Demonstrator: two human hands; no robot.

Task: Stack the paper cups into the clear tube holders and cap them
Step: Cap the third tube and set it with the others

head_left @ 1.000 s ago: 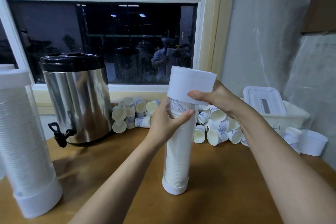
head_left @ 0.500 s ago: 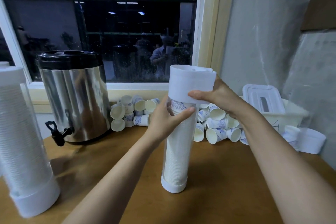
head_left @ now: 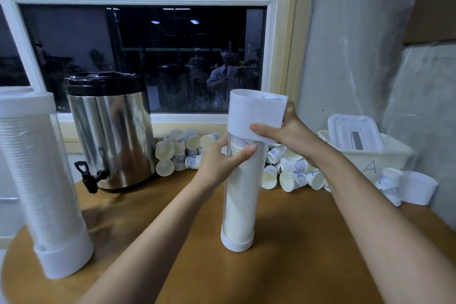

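A clear tube holder (head_left: 238, 205) stands upright on the wooden table (head_left: 296, 242), filled with stacked paper cups and closed by a white base cap at the bottom. My left hand (head_left: 222, 163) grips the tube just below its top. My right hand (head_left: 283, 131) holds the white top cap (head_left: 256, 113), which sits over the tube's upper end. A second capped tube (head_left: 39, 180), also full of cups, stands at the left. Loose paper cups (head_left: 291, 175) with blue prints lie heaped behind the tube under the window.
A steel drink dispenser (head_left: 111, 131) with a black lid and tap stands back left. At the right are a white plastic bin (head_left: 370, 155) with a lid in it, a short stack of cups (head_left: 391, 185) and a spare white cap (head_left: 419, 187).
The cap and both hands keep the same hold on the tube. Only the camera view has shifted slightly.
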